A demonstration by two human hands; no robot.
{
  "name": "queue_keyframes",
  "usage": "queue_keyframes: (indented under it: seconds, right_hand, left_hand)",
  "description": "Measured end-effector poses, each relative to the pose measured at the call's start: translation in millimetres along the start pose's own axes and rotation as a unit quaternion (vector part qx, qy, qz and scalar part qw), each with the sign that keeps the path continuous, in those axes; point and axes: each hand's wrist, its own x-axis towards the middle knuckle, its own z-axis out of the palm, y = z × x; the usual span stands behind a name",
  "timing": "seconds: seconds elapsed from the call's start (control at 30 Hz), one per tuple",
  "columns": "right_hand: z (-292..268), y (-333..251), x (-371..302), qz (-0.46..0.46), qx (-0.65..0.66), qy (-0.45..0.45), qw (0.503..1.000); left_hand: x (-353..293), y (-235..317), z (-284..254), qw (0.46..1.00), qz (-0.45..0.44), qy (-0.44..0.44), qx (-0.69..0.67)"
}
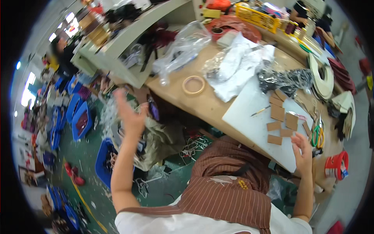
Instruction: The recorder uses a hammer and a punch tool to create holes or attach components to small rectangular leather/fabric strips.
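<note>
My left hand (pixel 131 115) is stretched out past the left end of the table, above the cluttered floor. Its fingers are spread, slightly blurred, and hold nothing. My right hand (pixel 302 153) hovers by the near right edge of a white board (pixel 243 113), fingers loosely bent and apart, with nothing visible in it. Beside that hand several small brown cardboard pieces (pixel 277 112) lie scattered on the board. A thin pen-like tool (pixel 260 111) rests to their left. To the right of the pieces are scissors with green and orange handles (pixel 318 134).
A roll of tape (pixel 193 85), a clear plastic bag (pixel 183 48) and crumpled white sheets (pixel 243 64) lie on the table. A red bucket (pixel 336 165) stands at the right. Blue bins (pixel 82 121) and scraps cover the floor at left. Other people are at the far left and far right.
</note>
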Motion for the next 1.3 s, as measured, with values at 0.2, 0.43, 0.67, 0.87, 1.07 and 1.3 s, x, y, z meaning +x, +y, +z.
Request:
queue_keyframes:
  seconds: [0.2,0.43,0.67,0.87,1.07,1.3]
  right_hand:
    - [-6,8,-59,0.059,0.032,0.065,0.996]
    - [-14,6,-59,0.090,0.031,0.079,0.992]
    - [-13,-1,-17,-0.002,-0.031,-0.019,0.999]
    - [-27,7,-27,-0.009,-0.058,-0.015,0.998]
    - [-36,17,-26,0.010,-0.093,0.032,0.995]
    - [-7,24,64,-0.126,-0.151,0.015,0.980]
  left_hand:
    - [46,175,193,0.962,0.154,-0.174,-0.141]
    - [48,198,254,0.916,0.113,-0.381,0.053]
    - [60,179,263,0.931,-0.008,-0.350,0.098]
    - [66,112,264,0.939,0.064,-0.329,0.076]
    - [43,178,210,0.958,0.158,-0.234,-0.056]
    - [-21,283,154,0.879,0.283,-0.340,-0.180]
